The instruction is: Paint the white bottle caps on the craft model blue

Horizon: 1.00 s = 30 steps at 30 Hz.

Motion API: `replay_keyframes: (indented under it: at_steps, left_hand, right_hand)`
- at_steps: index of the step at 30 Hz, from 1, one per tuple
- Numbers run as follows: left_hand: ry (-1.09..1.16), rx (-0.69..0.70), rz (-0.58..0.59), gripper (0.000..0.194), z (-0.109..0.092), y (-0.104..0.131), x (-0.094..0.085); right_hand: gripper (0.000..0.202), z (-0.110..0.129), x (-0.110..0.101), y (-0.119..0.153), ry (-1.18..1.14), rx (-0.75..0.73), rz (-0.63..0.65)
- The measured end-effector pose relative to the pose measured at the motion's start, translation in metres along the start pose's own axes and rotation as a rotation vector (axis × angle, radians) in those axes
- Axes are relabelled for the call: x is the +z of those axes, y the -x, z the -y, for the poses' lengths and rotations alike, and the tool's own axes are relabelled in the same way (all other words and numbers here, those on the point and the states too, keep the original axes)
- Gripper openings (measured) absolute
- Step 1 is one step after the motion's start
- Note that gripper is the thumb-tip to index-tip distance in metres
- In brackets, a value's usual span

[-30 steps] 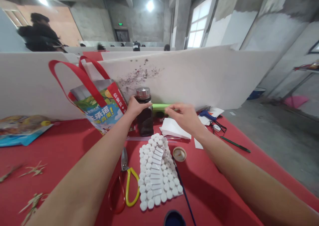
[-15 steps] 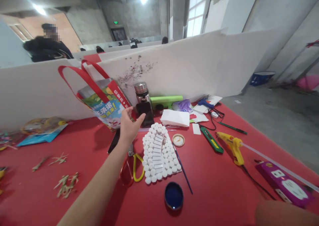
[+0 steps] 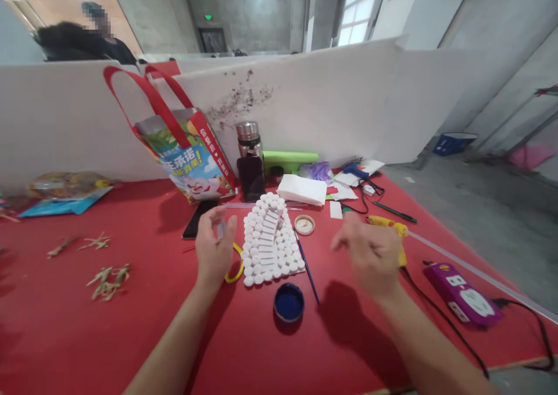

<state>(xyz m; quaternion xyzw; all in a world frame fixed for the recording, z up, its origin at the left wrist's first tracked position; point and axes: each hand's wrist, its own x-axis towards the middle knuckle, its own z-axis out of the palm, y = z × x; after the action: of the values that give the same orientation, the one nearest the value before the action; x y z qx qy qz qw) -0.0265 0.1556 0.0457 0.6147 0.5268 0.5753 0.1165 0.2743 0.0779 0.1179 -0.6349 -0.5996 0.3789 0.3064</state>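
Note:
My left hand (image 3: 213, 250) hovers over the scissors, thumb and curved fingers apart, with nothing seen in its grasp. It hides most of the scissors, leaving a yellow handle loop (image 3: 236, 272) in view. To its right lies a panel covered with white round pieces (image 3: 253, 250), with a curved strip of white steps (image 3: 267, 247) up its middle. My right hand (image 3: 370, 252) is raised over the table, near the yellow glue gun (image 3: 383, 222), which it partly covers. Motion blurs its bent fingers, so a grip cannot be made out. A thin dark-blue brush (image 3: 308, 270) lies between the panel and that hand.
A dark-blue pot (image 3: 289, 303) stands in front of the panel, its round lid (image 3: 304, 225) behind. At the back are a shopping bag (image 3: 187, 162), a flask (image 3: 248, 136), phones (image 3: 251, 177) and folded white paper (image 3: 302, 190). A purple power strip (image 3: 462, 295) lies right.
My left hand has drawn back from near the upright phone toward the scissors. My right hand has come up from the lower right edge to above the table. The view has tilted down.

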Motion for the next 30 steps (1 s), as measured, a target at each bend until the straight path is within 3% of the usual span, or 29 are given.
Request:
replay_keyframes:
  at_steps: [5,10,15,20,25,30]
  left_hand:
    - [-0.012,0.064,0.071,0.037,0.007,0.021,0.009]
    - [-0.061,0.153,0.088,0.036,0.011,0.025,0.003]
    - [-0.097,0.176,0.070,0.032,0.012,0.026,-0.004]
    - [-0.081,0.203,0.106,0.031,0.005,0.033,-0.001]
    - [-0.031,0.222,0.156,0.032,-0.003,0.038,0.001]
    - [-0.004,0.201,0.173,0.034,-0.008,0.039,-0.003]
  right_hand:
    - [0.028,-0.023,0.022,-0.017,0.295,0.055,-0.076]
    - [0.011,-0.034,0.028,-0.013,0.524,0.070,0.107]
    - [0.031,-0.025,0.038,0.000,0.714,0.116,0.209]
    - [0.030,-0.019,0.045,-0.001,0.820,0.171,0.201]
    - [0.020,-0.021,0.030,0.004,0.826,0.180,0.183]
    - [0.016,-0.027,-0.008,0.024,0.753,0.151,0.161]
